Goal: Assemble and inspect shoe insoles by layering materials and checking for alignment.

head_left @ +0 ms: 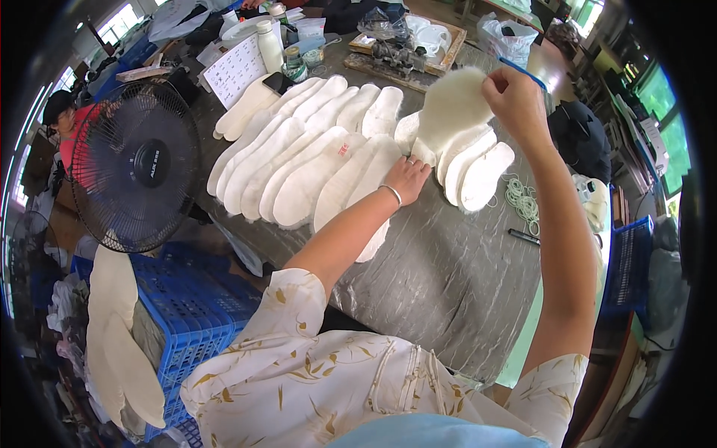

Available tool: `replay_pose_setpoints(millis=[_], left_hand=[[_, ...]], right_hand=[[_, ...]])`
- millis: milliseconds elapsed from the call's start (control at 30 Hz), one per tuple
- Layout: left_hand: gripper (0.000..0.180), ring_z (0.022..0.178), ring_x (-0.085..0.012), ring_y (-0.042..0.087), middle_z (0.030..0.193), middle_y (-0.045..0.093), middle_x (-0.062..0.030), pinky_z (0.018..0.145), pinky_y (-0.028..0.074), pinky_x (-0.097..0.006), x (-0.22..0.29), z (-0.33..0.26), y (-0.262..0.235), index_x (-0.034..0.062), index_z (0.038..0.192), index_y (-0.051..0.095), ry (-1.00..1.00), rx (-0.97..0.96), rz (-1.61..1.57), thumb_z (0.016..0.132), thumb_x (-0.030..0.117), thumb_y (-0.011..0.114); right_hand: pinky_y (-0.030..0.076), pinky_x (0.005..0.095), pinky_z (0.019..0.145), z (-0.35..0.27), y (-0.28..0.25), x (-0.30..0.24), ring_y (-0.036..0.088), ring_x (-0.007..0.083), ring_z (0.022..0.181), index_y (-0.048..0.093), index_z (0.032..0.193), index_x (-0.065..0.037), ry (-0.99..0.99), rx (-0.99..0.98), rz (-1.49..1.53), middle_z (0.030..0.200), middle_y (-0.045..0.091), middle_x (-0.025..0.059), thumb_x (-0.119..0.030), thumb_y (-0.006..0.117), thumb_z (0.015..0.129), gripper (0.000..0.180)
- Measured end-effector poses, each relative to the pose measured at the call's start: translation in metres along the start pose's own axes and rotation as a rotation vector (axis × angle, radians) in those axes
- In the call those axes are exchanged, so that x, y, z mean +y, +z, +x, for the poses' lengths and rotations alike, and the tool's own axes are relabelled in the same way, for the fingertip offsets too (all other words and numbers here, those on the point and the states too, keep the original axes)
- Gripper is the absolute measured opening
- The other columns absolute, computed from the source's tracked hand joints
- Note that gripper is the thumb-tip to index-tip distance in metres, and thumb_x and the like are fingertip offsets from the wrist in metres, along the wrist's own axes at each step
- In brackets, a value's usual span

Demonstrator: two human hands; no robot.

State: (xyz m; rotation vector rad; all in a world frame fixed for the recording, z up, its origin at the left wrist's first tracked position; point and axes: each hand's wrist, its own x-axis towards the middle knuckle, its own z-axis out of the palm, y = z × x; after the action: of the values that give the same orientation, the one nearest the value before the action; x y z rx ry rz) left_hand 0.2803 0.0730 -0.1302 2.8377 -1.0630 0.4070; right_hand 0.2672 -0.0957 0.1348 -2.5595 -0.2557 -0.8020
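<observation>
A fluffy cream insole (453, 104) stands tilted up from the table, its fleece side showing. My left hand (408, 179) has its curled fingers at the lower, narrow end of that insole, next to the laid-out rows. Raised beside the insole's upper edge, my right hand (515, 101) is closed in a pinch. A thin blue stick-like tool (515, 69) runs across behind its knuckles; the tool's working end is hidden. Overlapping rows of white insoles (310, 175) lie left of my left hand. A smaller group of insoles (485, 175) lies to its right.
Left of the table stands a black fan (138, 166), with blue crates (196, 302) below it. A coil of pale cord (523, 201) and a black marker (524, 237) lie at the right. Bottles (269, 46) and a wooden tray (450, 52) stand behind. Another person (75, 123) sits far left.
</observation>
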Motion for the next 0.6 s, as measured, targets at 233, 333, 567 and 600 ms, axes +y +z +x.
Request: replay_pose_setpoints(millis=[233,333,567,600], left_hand=[[0.025,0.096,-0.0334,0.06,0.102,0.053,-0.0163,0.081,0.047,-0.041,0.012,0.009,0.003,0.0022,0.108,0.052,-0.068,0.084,-0.241,0.083,0.004,0.052],[0.02,0.094,-0.0362,0.06,0.107,0.054,-0.0188,0.081,0.048,-0.044,0.015,-0.002,0.001,0.0014,0.104,0.052,-0.073,0.254,-0.283,0.084,0.005,0.051],[0.028,0.107,-0.0337,0.06,0.112,0.065,-0.0164,0.092,0.048,-0.044,0.005,-0.069,-0.042,0.0022,0.105,0.068,-0.329,0.338,-0.124,0.079,0.004,0.057],[0.028,0.105,-0.0337,0.061,0.112,0.065,-0.0154,0.092,0.048,-0.043,0.008,-0.079,-0.052,0.0032,0.107,0.068,-0.334,0.349,-0.193,0.081,0.004,0.057]], right_hand=[[0.053,0.0276,0.071,0.006,-0.034,0.015,0.069,0.014,0.073,0.072,0.099,-0.005,-0.005,0.314,0.199,0.082,0.073,0.0069,-0.027,0.066,0.088,0.025],[0.052,0.0236,0.071,-0.03,-0.052,0.007,0.069,0.0108,0.075,0.07,0.1,-0.003,-0.056,0.308,0.313,0.08,0.072,0.0048,-0.016,0.067,0.089,0.017],[0.053,0.0246,0.073,-0.237,-0.103,0.043,0.067,0.0158,0.079,0.07,0.099,-0.001,-0.035,0.066,0.151,0.093,0.07,0.0089,0.007,0.067,0.081,0.02],[0.053,0.0254,0.074,-0.274,-0.103,0.053,0.068,0.0171,0.079,0.07,0.099,-0.001,0.025,0.01,0.172,0.093,0.07,0.0095,0.007,0.067,0.08,0.021]])
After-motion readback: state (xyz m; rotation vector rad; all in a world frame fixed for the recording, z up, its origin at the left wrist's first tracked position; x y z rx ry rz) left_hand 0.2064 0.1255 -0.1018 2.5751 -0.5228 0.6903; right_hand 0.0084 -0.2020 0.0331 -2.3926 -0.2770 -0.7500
